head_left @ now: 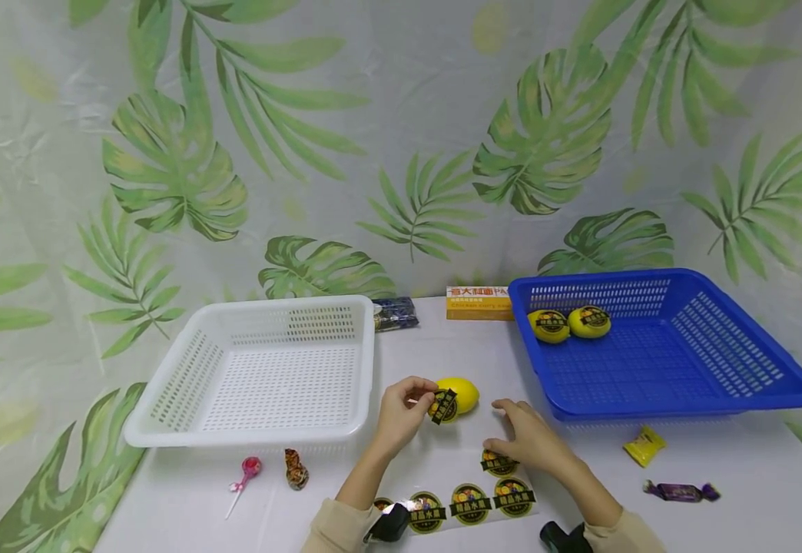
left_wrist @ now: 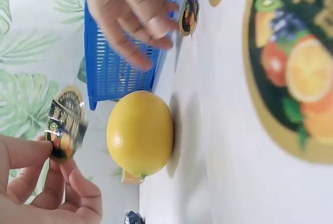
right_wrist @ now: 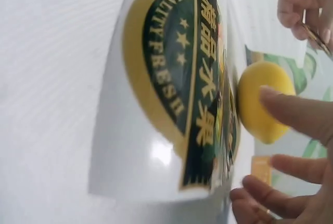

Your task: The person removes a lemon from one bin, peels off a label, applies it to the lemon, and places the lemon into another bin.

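Observation:
My left hand (head_left: 403, 415) pinches a round black-and-gold fruit sticker (left_wrist: 66, 122) between thumb and fingers, held up off the table. Beside it a yellow lemon (head_left: 462, 394) lies on the white table; in the left wrist view the sticker and the lemon (left_wrist: 139, 133) are apart. My right hand (head_left: 528, 436) is to the right of the lemon, fingers spread and loosely bent, holding nothing. Below that hand lies the sticker sheet (head_left: 448, 508) with several like stickers, one partly covered by the hand. The sheet's near sticker (right_wrist: 171, 62) looms large in the right wrist view.
A white basket (head_left: 366, 369) stands at left, a blue basket (head_left: 664, 411) with two stickered lemons (head_left: 568, 323) at right. Behind are a dark packet (head_left: 396, 313) and an orange box (head_left: 478, 304). A lollipop (head_left: 250, 468) and wrapped candies (head_left: 296, 469) lie in front of the baskets.

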`<state>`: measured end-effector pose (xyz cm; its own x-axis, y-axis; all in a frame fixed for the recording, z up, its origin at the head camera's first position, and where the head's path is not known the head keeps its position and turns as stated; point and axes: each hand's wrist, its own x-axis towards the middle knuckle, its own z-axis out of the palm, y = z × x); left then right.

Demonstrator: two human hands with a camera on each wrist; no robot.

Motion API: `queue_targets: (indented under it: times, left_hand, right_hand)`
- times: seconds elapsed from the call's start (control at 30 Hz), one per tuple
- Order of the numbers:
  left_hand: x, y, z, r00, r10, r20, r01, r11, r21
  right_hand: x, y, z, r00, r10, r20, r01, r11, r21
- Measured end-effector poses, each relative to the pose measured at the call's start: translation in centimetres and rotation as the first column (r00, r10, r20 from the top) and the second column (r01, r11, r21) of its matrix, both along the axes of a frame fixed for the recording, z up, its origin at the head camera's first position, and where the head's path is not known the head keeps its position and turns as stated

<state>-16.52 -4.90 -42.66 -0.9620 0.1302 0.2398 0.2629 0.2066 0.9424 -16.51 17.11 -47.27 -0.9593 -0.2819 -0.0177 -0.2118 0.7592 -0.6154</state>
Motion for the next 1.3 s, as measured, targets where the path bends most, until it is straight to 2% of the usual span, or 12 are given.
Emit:
queue_targets:
  times: [0.1, 0.27, 0.47, 0.6, 0.8, 0.97, 1.07, 1.17, 1.3]
  left_hand:
    - [-0.4, 0.3, 0.0, 0.999, 0.044, -0.013, -0.043, 0.999, 0.021]
    - [-0.9, 0.5, -0.1, 0.996, 0.085, -0.015, -0.084, 0.996, 0.032]
    - [-1.1, 0.4, -0.1, 0.994, 0.109, -0.023, -0.109, 0.994, 0.01]
    - [-1.3, 0.3, -0.2, 0.994, 0.109, -0.017, -0.109, 0.994, 0.009]
    - [-1.6, 0.2, -0.5, 0.994, 0.108, 0.001, -0.108, 0.993, 0.045]
    - [-1.8, 0.8, -0.2, 0.987, 0.157, 0.022, -0.158, 0.981, 0.116]
    - [-2.3, 1.4, 0.4, 0.979, 0.203, -0.016, -0.196, 0.96, 0.199]
    - [-3.0, 2.0, 1.3, 0.965, 0.248, -0.085, -0.219, 0.941, 0.258]
    - [-3.7, 2.8, 2.5, 0.948, 0.286, -0.138, -0.234, 0.923, 0.305]
  right_hand:
    - [-0.8, -0.5, -0.2, 1.0, -0.004, -0.021, 0.003, 0.998, -0.064]
    - [-2.6, -1.4, -0.7, 1.0, -0.009, 0.026, 0.014, 0.983, -0.184]
    - [-4.4, -2.9, -1.4, 0.998, 0.059, 0.013, -0.053, 0.961, -0.27]
    - [-5.3, -3.8, -1.9, 0.997, 0.08, -0.022, -0.083, 0.946, -0.313]
    - [-5.8, -3.9, -2.3, 0.996, 0.079, -0.039, -0.088, 0.943, -0.322]
    - [-6.3, -3.5, -1.9, 0.999, 0.036, -0.028, -0.044, 0.903, -0.428]
    - [-6.9, -3.6, -0.8, 0.997, 0.012, -0.08, -0.048, 0.878, -0.475]
    - [-7.5, -3.9, 0.2, 0.993, -0.016, -0.121, -0.049, 0.854, -0.518]
    - [-8.0, -4.5, 1.1, 0.994, -0.039, -0.102, -0.03, 0.803, -0.595]
